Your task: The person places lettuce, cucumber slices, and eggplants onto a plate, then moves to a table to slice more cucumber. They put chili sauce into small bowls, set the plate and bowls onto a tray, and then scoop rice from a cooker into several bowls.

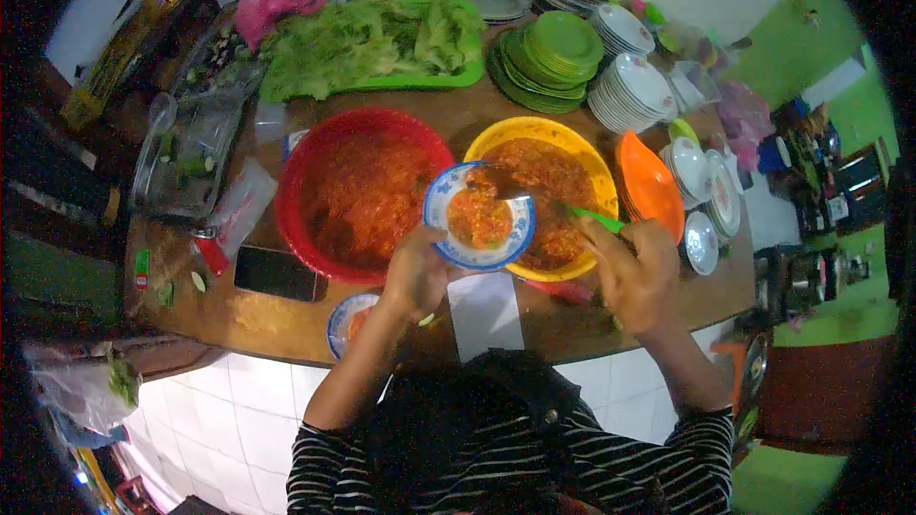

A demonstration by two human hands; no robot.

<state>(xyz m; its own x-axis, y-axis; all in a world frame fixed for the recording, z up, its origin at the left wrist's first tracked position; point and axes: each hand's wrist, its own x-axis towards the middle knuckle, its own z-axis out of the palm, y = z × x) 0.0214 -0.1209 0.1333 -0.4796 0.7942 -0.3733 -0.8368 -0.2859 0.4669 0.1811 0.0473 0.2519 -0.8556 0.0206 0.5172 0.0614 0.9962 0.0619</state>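
Note:
My left hand grips the rim of a small white plate with a blue flower pattern, held above the table between two basins. Red-orange sauce lies on the plate. In my right hand is a spoon with a green handle; its dark bowl end reaches over the plate's right edge, partly blurred. Below the spoon stands a yellow basin of chunky red sauce. A larger red basin, also holding red sauce, is to the left. Another plate with red food sits partly behind my left forearm.
Green leaves fill a green tray at the back. Stacked green plates, white plates and orange leaf-shaped dishes stand right. A phone, plastic bag and glass tray lie left. White paper is near the front edge.

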